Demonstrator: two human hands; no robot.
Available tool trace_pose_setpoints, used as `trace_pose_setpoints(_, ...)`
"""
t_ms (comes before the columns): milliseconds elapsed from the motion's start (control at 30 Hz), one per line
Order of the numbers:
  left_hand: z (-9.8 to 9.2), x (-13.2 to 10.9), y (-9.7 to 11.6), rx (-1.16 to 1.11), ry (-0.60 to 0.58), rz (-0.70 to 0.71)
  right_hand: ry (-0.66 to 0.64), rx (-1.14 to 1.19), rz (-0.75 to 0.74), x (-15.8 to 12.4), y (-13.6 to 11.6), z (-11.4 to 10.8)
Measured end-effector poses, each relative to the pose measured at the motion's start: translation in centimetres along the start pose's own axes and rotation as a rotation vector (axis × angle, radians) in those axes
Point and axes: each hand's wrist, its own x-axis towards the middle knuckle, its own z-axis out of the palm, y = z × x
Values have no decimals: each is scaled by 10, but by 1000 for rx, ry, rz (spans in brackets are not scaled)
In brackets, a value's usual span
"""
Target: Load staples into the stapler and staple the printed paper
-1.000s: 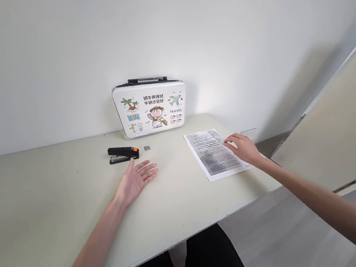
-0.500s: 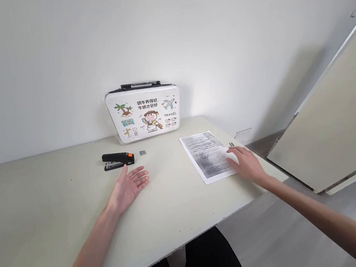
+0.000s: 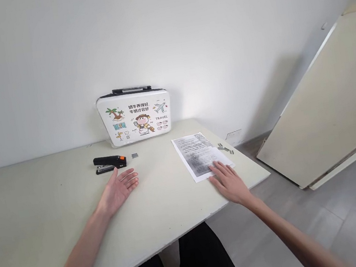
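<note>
My left hand (image 3: 118, 191) rests on the table, palm turned up and fingers spread, holding nothing. Just beyond its thumb lies a black stapler (image 3: 110, 163) with an orange patch. A small grey strip of staples (image 3: 135, 155) sits to the stapler's right. My right hand (image 3: 229, 182) is stretched out flat, its fingertips over the lower right corner of a printed sheet of paper (image 3: 197, 155); whether more sheets lie beneath cannot be seen. Several short strips of staples (image 3: 226, 149) are scattered past the paper's right edge, near the table's side.
A white case (image 3: 135, 117) with cartoon prints and a black handle stands upright against the wall at the back. The pale table (image 3: 161, 198) ends on the right, with grey floor beyond. A large cream panel (image 3: 321, 107) leans at the right.
My right hand has drawn back toward me, uncovering more staple strips and the paper's right side. The left hand keeps its pose. The whole view has shifted slightly.
</note>
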Motion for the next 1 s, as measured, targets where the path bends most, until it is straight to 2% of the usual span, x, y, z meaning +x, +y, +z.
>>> trace_pose_setpoints(133,-10,-10,-4,91,-48,75,-4,20,-13,-4,-6,-3)
trace_pose_setpoints(233,-21,-27,-10,264,-93,205,-3,34,-45,-16,-19,-6)
trace_pose_setpoints(300,-25,-42,-13,413,-74,309,10,43,-74,-27,-33,-8)
trace_pose_setpoints(433,-15,-65,-17,747,-13,403,31,61,-129,-48,-76,-8)
trace_pose_setpoints(500,-9,-68,-20,843,-15,414,23,74,-148,-54,-105,-6)
trace_pose_setpoints(567,-8,-66,-26,911,-36,483,14,103,-168,-58,-136,-3)
trace_pose_setpoints(633,-13,-60,-33,1070,-64,611,-31,136,-187,-60,-165,-3)
trace_pose_setpoints(733,-30,-53,-42,1465,-82,771,-133,220,-238,-64,-194,-10)
trace_pose_setpoints(800,-41,-55,-44,1648,-73,806,-157,262,-265,-64,-196,-14)
trace_pose_setpoints(867,-50,-62,-45,1718,-48,792,-126,257,-257,-59,-184,-15)
trace_pose_setpoints(1000,-64,-84,-42,1727,21,745,-41,184,-141,-31,-130,-4)
